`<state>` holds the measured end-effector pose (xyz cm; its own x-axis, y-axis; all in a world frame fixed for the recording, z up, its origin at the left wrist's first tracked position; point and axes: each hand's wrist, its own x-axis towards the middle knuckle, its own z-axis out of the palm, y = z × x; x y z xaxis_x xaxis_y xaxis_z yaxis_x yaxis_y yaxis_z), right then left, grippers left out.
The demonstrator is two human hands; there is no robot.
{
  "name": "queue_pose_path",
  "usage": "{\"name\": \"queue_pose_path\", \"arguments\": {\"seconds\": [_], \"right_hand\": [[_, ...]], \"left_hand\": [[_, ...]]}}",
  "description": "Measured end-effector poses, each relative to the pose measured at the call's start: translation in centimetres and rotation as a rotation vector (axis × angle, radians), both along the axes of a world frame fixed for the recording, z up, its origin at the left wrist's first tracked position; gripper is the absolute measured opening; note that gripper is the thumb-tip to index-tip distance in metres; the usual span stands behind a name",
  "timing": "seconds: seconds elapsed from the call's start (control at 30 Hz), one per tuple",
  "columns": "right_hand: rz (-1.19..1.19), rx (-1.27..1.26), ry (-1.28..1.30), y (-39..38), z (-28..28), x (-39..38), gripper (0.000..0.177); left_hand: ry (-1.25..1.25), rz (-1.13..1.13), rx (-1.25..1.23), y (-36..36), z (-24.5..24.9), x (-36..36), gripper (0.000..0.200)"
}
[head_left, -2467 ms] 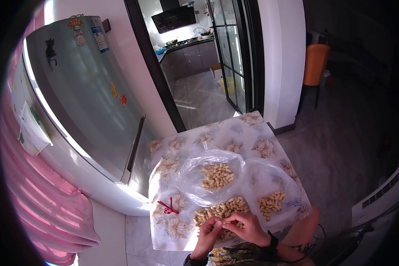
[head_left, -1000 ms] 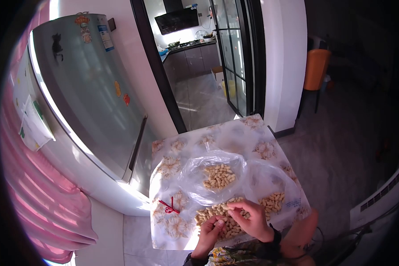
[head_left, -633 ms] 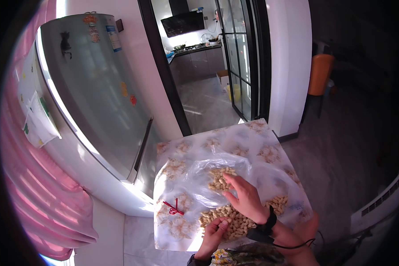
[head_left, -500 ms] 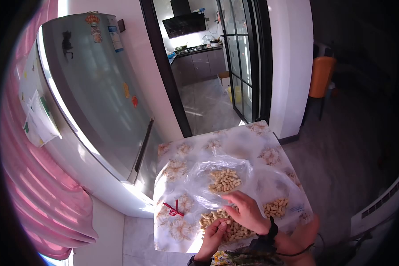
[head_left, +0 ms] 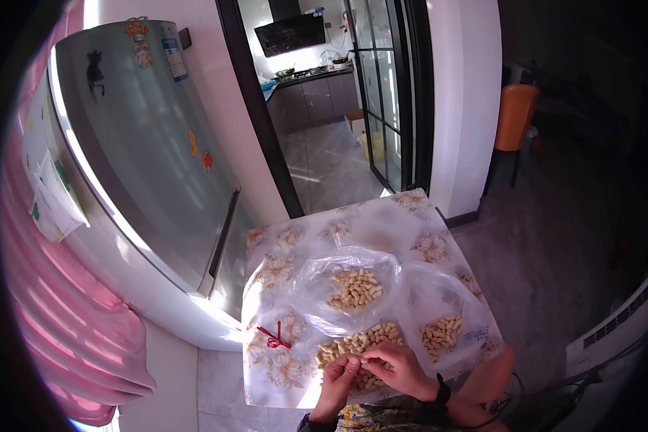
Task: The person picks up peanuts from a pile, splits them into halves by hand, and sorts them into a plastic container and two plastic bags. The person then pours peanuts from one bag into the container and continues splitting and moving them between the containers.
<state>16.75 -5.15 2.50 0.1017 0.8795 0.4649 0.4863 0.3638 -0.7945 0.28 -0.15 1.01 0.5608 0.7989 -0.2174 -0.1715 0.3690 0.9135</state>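
My left hand (head_left: 338,381) and my right hand (head_left: 402,369) meet over a pile of peanuts (head_left: 374,335) near the table's front edge. Their fingertips pinch a small pale piece between them, which looks like a peanut (head_left: 362,360). Behind the pile, a clear plastic bag (head_left: 309,288) lies spread with more peanuts (head_left: 356,289) on it. To the right, a second clear bag (head_left: 428,288) holds a smaller heap of peanuts (head_left: 441,335). Red-handled scissors (head_left: 274,336) lie on the left of the table.
The table (head_left: 381,230) has a flowered cover. A tall fridge (head_left: 137,144) and a pink curtain (head_left: 72,317) stand at the left. Beyond the table, a glass door (head_left: 381,101) opens on a kitchen. An orange chair (head_left: 516,119) is at the right.
My right hand has come down from above the peanuts to meet my left hand, and its fingers have closed at the small piece. The view has shifted slightly.
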Motion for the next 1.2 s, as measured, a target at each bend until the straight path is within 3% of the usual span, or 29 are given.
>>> {"name": "queue_pose_path", "arguments": {"seconds": [0.57,1.2], "right_hand": [[-0.018,-0.068,0.064,-0.5,0.1,0.0,0.016],[-0.019,-0.091,0.040,-0.6,0.0,0.1,0.015]], "left_hand": [[-0.001,0.053,0.012,0.2,-0.7,0.0,0.012],[0.062,0.013,0.019,0.1,0.1,0.0,0.020]]}}
